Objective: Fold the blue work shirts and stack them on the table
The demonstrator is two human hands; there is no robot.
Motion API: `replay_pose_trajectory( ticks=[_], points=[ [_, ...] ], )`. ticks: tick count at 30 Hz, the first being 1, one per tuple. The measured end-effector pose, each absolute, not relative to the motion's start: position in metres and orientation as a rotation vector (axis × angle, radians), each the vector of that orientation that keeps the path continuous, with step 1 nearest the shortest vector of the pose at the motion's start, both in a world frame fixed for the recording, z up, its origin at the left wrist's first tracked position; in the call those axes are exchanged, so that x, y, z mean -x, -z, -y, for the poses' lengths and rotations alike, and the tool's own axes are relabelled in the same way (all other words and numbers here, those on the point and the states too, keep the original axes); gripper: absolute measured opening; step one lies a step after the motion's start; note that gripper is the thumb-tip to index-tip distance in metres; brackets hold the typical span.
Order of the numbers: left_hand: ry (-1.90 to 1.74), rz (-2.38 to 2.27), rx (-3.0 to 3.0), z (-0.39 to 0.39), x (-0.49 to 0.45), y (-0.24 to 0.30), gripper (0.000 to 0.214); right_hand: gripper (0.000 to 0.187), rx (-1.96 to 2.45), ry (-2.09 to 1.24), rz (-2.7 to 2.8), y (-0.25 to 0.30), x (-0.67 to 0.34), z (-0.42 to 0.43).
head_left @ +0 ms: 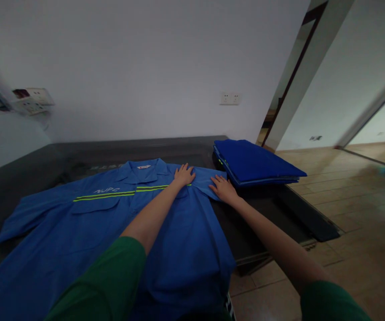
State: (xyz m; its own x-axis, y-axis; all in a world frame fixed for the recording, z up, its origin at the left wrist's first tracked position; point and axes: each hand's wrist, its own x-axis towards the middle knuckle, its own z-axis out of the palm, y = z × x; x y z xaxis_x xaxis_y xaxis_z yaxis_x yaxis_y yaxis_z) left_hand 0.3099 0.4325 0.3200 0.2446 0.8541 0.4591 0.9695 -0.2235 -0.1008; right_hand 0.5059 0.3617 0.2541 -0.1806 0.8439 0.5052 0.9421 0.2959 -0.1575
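Note:
A blue work shirt [88,232] with yellow-green stripes across the chest lies spread face up, its collar toward the wall. My left hand [184,174] rests flat with fingers spread on the shoulder at the shirt's right side. Farther right, my right hand [225,189] lies on the sleeve on that side, fingers extended and apart. Neither hand grips the cloth. The shirt's other sleeve stretches out to the left, and its lower part hangs toward me past the near edge.
Beside my right hand sits a stack of folded blue garments [259,162]. Everything lies on a dark table-like surface [192,154] against the white wall. A wall socket [230,98] is above it. A dark flat strip [308,216] lies along the right edge, with tiled floor [373,249] beyond.

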Motion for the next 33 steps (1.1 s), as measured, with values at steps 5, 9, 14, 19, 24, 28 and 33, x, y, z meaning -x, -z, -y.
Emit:
replay_pose_trajectory(
  ticks=[5,9,14,19,24,28,33],
  points=[
    [0.364,1.688,2.207,-0.437,-0.306,-0.324,0.056,0.055,1.568,0.23,2.044,-0.253,-0.506,-0.362],
    [0.446,1.603,2.165,-0.428,-0.302,-0.324,0.055,0.052,1.507,0.243,1.992,-0.257,-0.508,-0.358],
    [0.491,1.501,2.116,-0.416,-0.303,-0.318,0.05,0.047,1.334,0.316,1.964,-0.261,-0.505,-0.341],
    [0.362,1.578,2.203,-0.422,-0.306,-0.316,0.054,0.044,1.295,0.321,2.092,-0.256,-0.492,-0.328],
    [0.337,1.571,2.192,-0.43,-0.304,-0.318,0.056,0.047,1.374,0.314,2.119,-0.256,-0.493,-0.327],
    [0.292,1.57,2.191,-0.436,-0.303,-0.321,0.057,0.048,1.382,0.309,2.108,-0.256,-0.496,-0.329],
    [0.262,1.58,2.207,-0.441,-0.302,-0.329,0.057,0.046,1.382,0.314,2.122,-0.25,-0.491,-0.332]
  ],
)
